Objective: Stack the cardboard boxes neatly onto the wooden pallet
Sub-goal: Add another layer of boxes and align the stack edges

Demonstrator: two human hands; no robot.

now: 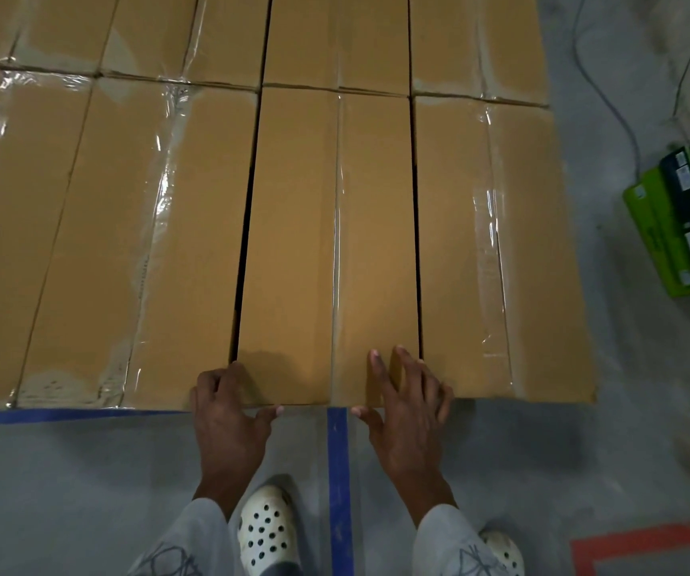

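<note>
A long brown cardboard box [326, 243] lies lengthwise in front of me, taped down its middle. It sits in a tight layer with several other taped boxes, one on its left [148, 243] and one on its right [497, 251]; narrow dark gaps run along both its sides. My left hand [227, 409] grips the box's near left corner, fingers in the left gap, thumb on the front face. My right hand [407, 409] lies spread on its near right end, fingertips on top, thumb at the front edge. The wooden pallet is hidden under the boxes.
Blue tape lines [337, 484] mark the grey concrete floor at the boxes' near edge and between my feet. A green and black case [684, 218] stands on the floor at the right, with cables beyond it. A red tape mark [647, 542] lies at the lower right.
</note>
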